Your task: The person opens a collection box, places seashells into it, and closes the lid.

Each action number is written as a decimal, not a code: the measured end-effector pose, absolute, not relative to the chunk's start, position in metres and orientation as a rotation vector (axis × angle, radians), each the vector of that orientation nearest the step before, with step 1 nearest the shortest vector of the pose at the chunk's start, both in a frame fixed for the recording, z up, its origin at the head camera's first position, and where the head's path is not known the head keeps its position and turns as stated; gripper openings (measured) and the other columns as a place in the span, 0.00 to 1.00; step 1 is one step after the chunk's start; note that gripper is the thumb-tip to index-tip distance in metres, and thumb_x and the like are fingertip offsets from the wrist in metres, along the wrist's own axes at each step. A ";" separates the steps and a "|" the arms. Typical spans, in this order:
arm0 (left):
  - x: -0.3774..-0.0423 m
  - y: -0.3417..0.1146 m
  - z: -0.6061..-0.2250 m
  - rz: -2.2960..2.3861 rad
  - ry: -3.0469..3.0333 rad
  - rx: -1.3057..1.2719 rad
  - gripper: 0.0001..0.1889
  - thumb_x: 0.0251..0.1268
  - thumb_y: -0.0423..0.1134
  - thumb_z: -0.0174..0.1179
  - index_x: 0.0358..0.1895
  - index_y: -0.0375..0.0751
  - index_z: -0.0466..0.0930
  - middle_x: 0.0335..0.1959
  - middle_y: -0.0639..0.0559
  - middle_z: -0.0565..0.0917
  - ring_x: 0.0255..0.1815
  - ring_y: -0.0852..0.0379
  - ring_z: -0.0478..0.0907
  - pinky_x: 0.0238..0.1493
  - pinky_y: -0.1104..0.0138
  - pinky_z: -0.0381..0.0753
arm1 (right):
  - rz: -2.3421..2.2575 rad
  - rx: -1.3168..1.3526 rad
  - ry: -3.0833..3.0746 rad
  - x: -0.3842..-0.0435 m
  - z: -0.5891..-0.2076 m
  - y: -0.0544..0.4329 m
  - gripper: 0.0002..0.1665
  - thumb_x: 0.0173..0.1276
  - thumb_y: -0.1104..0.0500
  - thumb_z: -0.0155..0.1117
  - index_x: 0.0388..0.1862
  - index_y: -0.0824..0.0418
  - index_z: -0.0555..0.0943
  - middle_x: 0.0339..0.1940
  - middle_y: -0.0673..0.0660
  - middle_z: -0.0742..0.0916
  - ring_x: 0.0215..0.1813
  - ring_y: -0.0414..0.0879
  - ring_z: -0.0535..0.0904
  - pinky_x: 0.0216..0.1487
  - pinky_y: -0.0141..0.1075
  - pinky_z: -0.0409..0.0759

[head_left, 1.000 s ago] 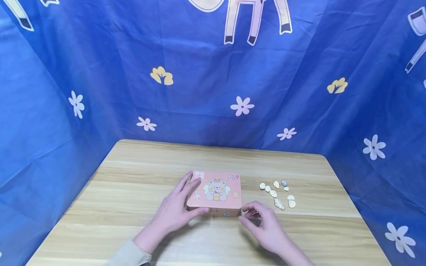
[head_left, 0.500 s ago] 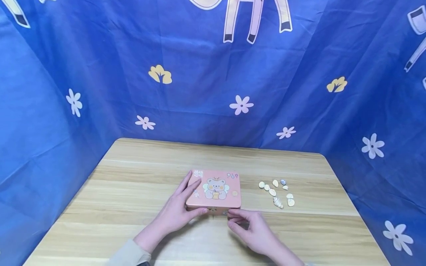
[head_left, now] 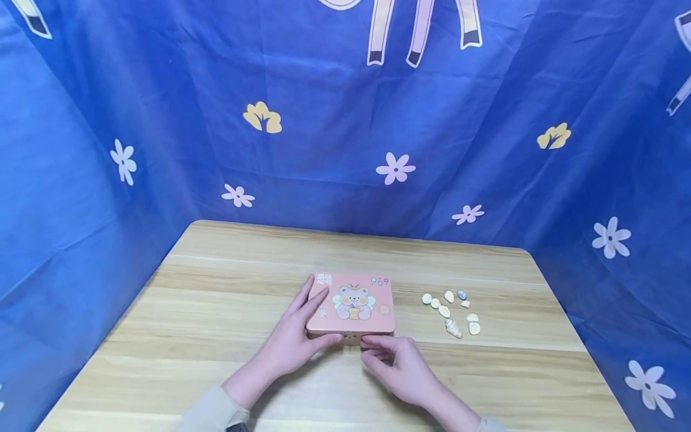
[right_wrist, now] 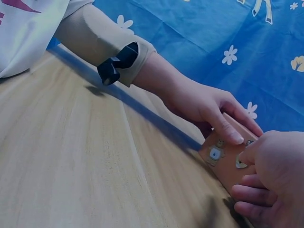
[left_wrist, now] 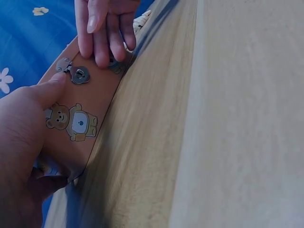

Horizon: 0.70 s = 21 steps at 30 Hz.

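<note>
Gripping the tin (head_left: 351, 303) short of the far edge of the table (head_left: 243, 258), left hand (head_left: 291, 341) lies near the relaxed right hand (head_left: 402, 367).

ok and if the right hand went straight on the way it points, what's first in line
Likely the front of the box, near its clasp. The right hand seems close against it, perhaps already touching; depth there is hard to judge. Farther along that front is the left hand.

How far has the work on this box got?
Done: the box stands closed, held by the left hand. Under way: the right hand is at its front, beside the latch; whether that is fastened is unclear. Left: perhaps opening or latching it; the shells lie loose outside.
</note>
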<state>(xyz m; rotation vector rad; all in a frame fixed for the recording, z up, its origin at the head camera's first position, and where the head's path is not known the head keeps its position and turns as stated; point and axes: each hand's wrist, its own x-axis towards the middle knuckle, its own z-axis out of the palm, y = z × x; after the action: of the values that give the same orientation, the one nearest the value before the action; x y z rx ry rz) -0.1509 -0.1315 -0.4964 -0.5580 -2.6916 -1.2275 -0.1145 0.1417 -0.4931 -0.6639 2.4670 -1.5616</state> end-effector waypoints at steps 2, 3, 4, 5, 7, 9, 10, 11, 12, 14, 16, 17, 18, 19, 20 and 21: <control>-0.151 -0.130 -0.495 -1.227 -2.693 -0.549 0.54 0.55 0.63 0.79 0.83 0.48 0.63 0.88 0.53 0.40 0.83 0.35 0.54 0.75 0.37 0.63 | -1.578 -0.661 2.452 -0.116 -0.494 0.140 0.24 0.76 0.55 0.70 0.63 0.68 0.83 0.56 0.60 0.90 0.51 0.44 0.89 0.57 0.37 0.87; -0.151 -0.129 -0.495 -1.228 -2.696 -0.540 0.54 0.55 0.63 0.79 0.83 0.48 0.63 0.88 0.54 0.40 0.83 0.35 0.54 0.76 0.38 0.62 | -1.585 -0.658 2.445 -0.117 -0.494 0.140 0.24 0.76 0.55 0.70 0.63 0.68 0.83 0.57 0.60 0.90 0.51 0.44 0.89 0.57 0.37 0.87; -0.150 -0.129 -0.495 -1.230 -2.694 -0.542 0.54 0.55 0.63 0.78 0.83 0.48 0.63 0.88 0.53 0.40 0.82 0.35 0.54 0.76 0.38 0.63 | -1.596 -0.657 2.433 -0.117 -0.495 0.139 0.24 0.76 0.55 0.70 0.63 0.69 0.83 0.57 0.60 0.90 0.52 0.45 0.89 0.57 0.37 0.87; -0.150 -0.128 -0.495 -1.233 -2.693 -0.538 0.54 0.56 0.63 0.78 0.83 0.48 0.64 0.88 0.54 0.40 0.82 0.35 0.54 0.76 0.38 0.63 | -1.605 -0.656 2.422 -0.118 -0.495 0.138 0.24 0.76 0.55 0.70 0.63 0.69 0.83 0.57 0.60 0.90 0.52 0.45 0.89 0.57 0.36 0.87; -0.150 -0.127 -0.495 -1.233 -2.691 -0.538 0.54 0.56 0.64 0.78 0.83 0.48 0.63 0.88 0.54 0.41 0.82 0.35 0.55 0.75 0.38 0.63 | -1.624 -0.651 2.402 -0.118 -0.497 0.137 0.24 0.76 0.56 0.70 0.64 0.70 0.83 0.57 0.61 0.90 0.53 0.46 0.88 0.57 0.36 0.87; -0.150 -0.127 -0.496 -1.233 -2.691 -0.537 0.54 0.56 0.64 0.77 0.83 0.49 0.63 0.89 0.54 0.40 0.82 0.35 0.55 0.75 0.38 0.63 | -1.651 -0.649 2.377 -0.118 -0.499 0.135 0.23 0.76 0.58 0.70 0.63 0.71 0.82 0.57 0.62 0.90 0.53 0.47 0.88 0.57 0.36 0.87; -0.150 -0.128 -0.497 -1.229 -2.692 -0.539 0.54 0.56 0.64 0.77 0.83 0.49 0.63 0.89 0.55 0.40 0.82 0.35 0.55 0.75 0.38 0.63 | -1.667 -0.646 2.363 -0.118 -0.500 0.134 0.23 0.76 0.59 0.70 0.63 0.71 0.82 0.56 0.62 0.90 0.54 0.48 0.89 0.57 0.36 0.87; -0.150 -0.128 -0.498 -1.230 -2.693 -0.537 0.54 0.56 0.64 0.77 0.84 0.50 0.63 0.89 0.55 0.40 0.83 0.36 0.54 0.76 0.38 0.63 | -1.685 -0.638 2.349 -0.118 -0.500 0.133 0.22 0.76 0.59 0.70 0.62 0.71 0.82 0.56 0.63 0.90 0.54 0.48 0.89 0.57 0.36 0.87; -0.151 -0.128 -0.499 -1.231 -2.692 -0.541 0.54 0.56 0.64 0.78 0.84 0.51 0.63 0.89 0.55 0.39 0.83 0.36 0.54 0.76 0.39 0.63 | -1.709 -0.624 2.330 -0.118 -0.501 0.132 0.22 0.75 0.61 0.70 0.62 0.72 0.83 0.55 0.63 0.90 0.54 0.49 0.88 0.57 0.36 0.87; -0.151 -0.129 -0.500 -1.240 -2.689 -0.547 0.54 0.56 0.63 0.78 0.84 0.52 0.62 0.89 0.54 0.39 0.83 0.36 0.53 0.76 0.39 0.62 | -1.759 -0.590 2.292 -0.118 -0.501 0.130 0.20 0.74 0.63 0.71 0.60 0.72 0.83 0.54 0.64 0.90 0.53 0.51 0.88 0.56 0.36 0.87; -0.152 -0.129 -0.502 -1.258 -2.682 -0.555 0.55 0.55 0.62 0.79 0.84 0.52 0.61 0.88 0.52 0.38 0.83 0.34 0.53 0.77 0.39 0.61 | -1.807 -0.546 2.261 -0.117 -0.501 0.128 0.18 0.73 0.65 0.71 0.58 0.73 0.83 0.52 0.65 0.90 0.52 0.52 0.88 0.56 0.35 0.88; -0.152 -0.130 -0.503 -1.269 -2.679 -0.556 0.55 0.55 0.62 0.79 0.84 0.52 0.61 0.88 0.51 0.37 0.83 0.34 0.52 0.77 0.39 0.60 | -1.835 -0.518 2.240 -0.116 -0.501 0.127 0.18 0.72 0.66 0.71 0.57 0.73 0.83 0.51 0.65 0.90 0.52 0.53 0.88 0.55 0.35 0.88; -0.152 -0.130 -0.503 -1.276 -2.677 -0.557 0.55 0.55 0.62 0.79 0.84 0.53 0.61 0.88 0.50 0.37 0.83 0.33 0.52 0.77 0.39 0.60 | -1.861 -0.490 2.224 -0.116 -0.501 0.126 0.17 0.72 0.67 0.71 0.56 0.73 0.83 0.50 0.65 0.90 0.51 0.54 0.88 0.55 0.35 0.88; -0.153 -0.130 -0.504 -1.287 -2.676 -0.555 0.55 0.55 0.62 0.79 0.84 0.53 0.61 0.88 0.49 0.37 0.83 0.33 0.52 0.77 0.38 0.59 | -1.880 -0.464 2.219 -0.115 -0.501 0.124 0.16 0.72 0.67 0.71 0.55 0.73 0.83 0.49 0.66 0.90 0.50 0.54 0.89 0.55 0.35 0.88; -0.153 -0.130 -0.505 -1.293 -2.676 -0.553 0.55 0.55 0.62 0.79 0.85 0.53 0.61 0.88 0.48 0.37 0.83 0.33 0.52 0.78 0.38 0.59 | -1.908 -0.433 2.201 -0.114 -0.501 0.123 0.15 0.72 0.67 0.72 0.54 0.74 0.83 0.48 0.66 0.90 0.49 0.54 0.89 0.54 0.36 0.88; -0.153 -0.130 -0.505 -1.301 -2.678 -0.549 0.55 0.55 0.63 0.79 0.85 0.54 0.61 0.88 0.49 0.37 0.83 0.33 0.52 0.78 0.38 0.59 | -1.942 -0.395 2.172 -0.113 -0.502 0.121 0.15 0.71 0.67 0.72 0.53 0.74 0.83 0.46 0.66 0.90 0.48 0.54 0.89 0.54 0.37 0.89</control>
<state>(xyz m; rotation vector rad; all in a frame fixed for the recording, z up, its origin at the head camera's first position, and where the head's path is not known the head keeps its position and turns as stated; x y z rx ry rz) -0.1528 -0.1301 -0.5049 -0.5486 -2.6776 -1.3007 -0.1130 0.1211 -0.5016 -0.3954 2.1723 -1.9421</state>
